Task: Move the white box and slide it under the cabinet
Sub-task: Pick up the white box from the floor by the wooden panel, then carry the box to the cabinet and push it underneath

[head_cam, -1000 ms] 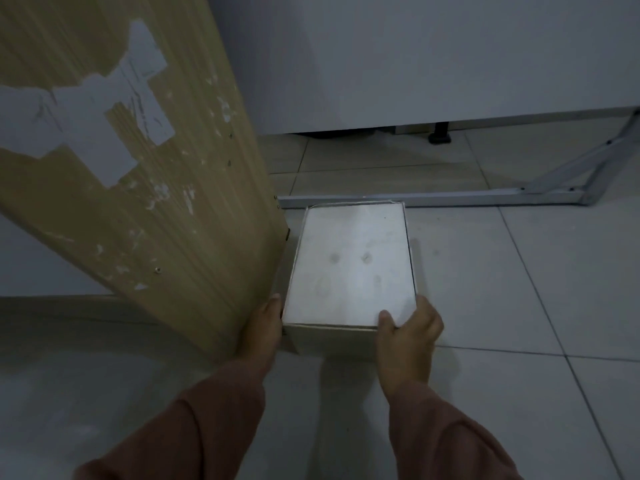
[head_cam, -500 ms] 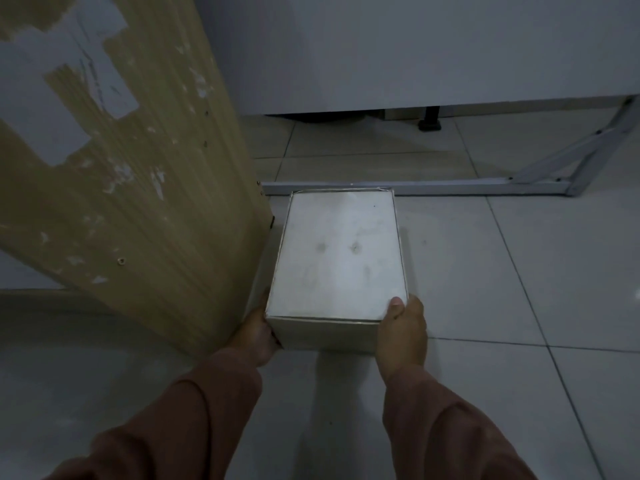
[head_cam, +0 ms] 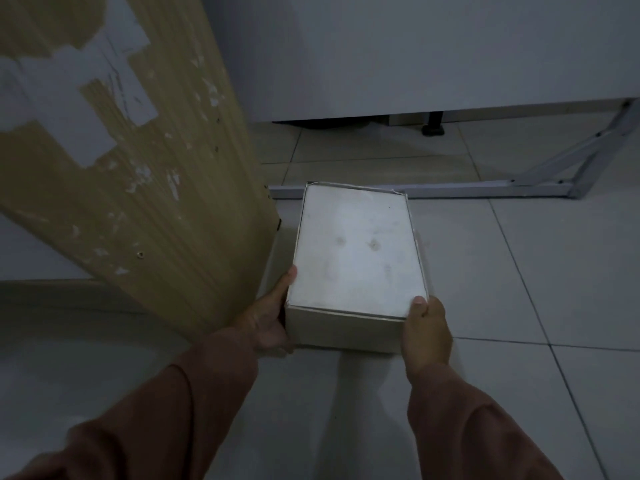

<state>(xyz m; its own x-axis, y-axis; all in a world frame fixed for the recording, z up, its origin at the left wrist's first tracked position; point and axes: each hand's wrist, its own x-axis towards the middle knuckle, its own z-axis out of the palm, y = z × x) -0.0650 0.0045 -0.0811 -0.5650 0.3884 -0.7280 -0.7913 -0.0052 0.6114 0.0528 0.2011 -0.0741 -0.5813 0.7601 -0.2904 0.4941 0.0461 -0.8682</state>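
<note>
A white rectangular box (head_cam: 356,251) with faint smudges on its lid sits in front of me over the tiled floor. My left hand (head_cam: 268,320) grips its near left corner, thumb along the left side. My right hand (head_cam: 426,330) grips the near right corner with the thumb on the lid. The box's near end looks slightly raised. Behind it stands a white cabinet (head_cam: 415,53) with a dark gap (head_cam: 346,120) between its bottom edge and the floor.
A wooden panel (head_cam: 145,174) with torn white patches leans close to the box's left side. A grey metal frame (head_cam: 450,191) lies across the floor just behind the box, with angled bars at the right. A black foot (head_cam: 433,128) stands under the cabinet.
Both hands have kept their grip on the box's near corners. The box has come slightly nearer to me and its near end looks higher than before.
</note>
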